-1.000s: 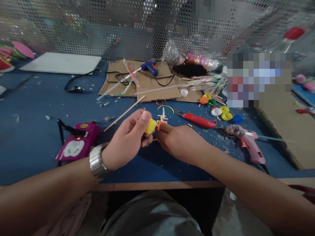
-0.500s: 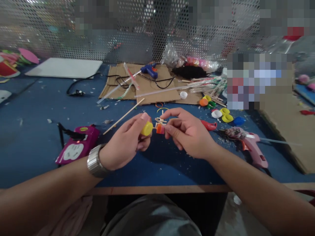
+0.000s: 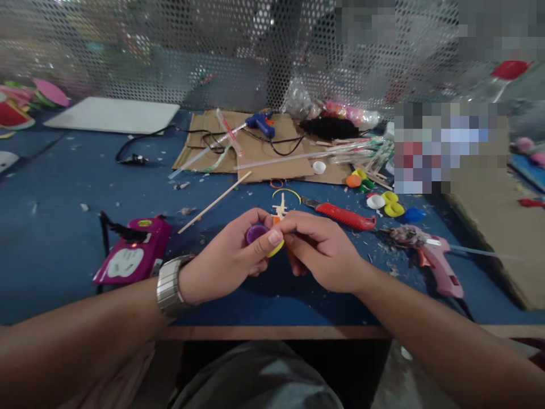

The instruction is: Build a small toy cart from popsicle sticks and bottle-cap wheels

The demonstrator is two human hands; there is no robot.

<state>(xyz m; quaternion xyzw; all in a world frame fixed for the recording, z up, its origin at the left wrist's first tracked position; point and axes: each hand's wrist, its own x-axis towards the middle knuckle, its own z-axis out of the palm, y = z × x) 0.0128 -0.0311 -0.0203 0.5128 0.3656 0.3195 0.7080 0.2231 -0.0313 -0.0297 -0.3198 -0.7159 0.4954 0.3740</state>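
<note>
My left hand [image 3: 232, 258], with a metal watch on its wrist, is closed on a purple bottle cap [image 3: 256, 233] and a yellow bottle cap [image 3: 276, 249], thumb pressed over them. My right hand [image 3: 323, 250] is closed too, its fingertips meeting the left thumb at the yellow cap. An orange cap [image 3: 276, 220] and a small wooden stick cross [image 3: 280, 205] show just behind the fingers; whether the right hand grips them I cannot tell. Both hands hover low over the blue table [image 3: 63, 227].
A red utility knife [image 3: 343, 215] lies behind my right hand and a pink glue gun [image 3: 430, 250] to its right. Loose caps [image 3: 389, 204], a magenta device [image 3: 131, 253], a wooden skewer [image 3: 215, 201], cardboard [image 3: 255, 150] with a blue glue gun [image 3: 259, 121] lie around.
The hands have come together and dropped slightly. A purple cap now shows in the left hand, the yellow cap has turned under the thumb, and the orange cap is mostly hidden.
</note>
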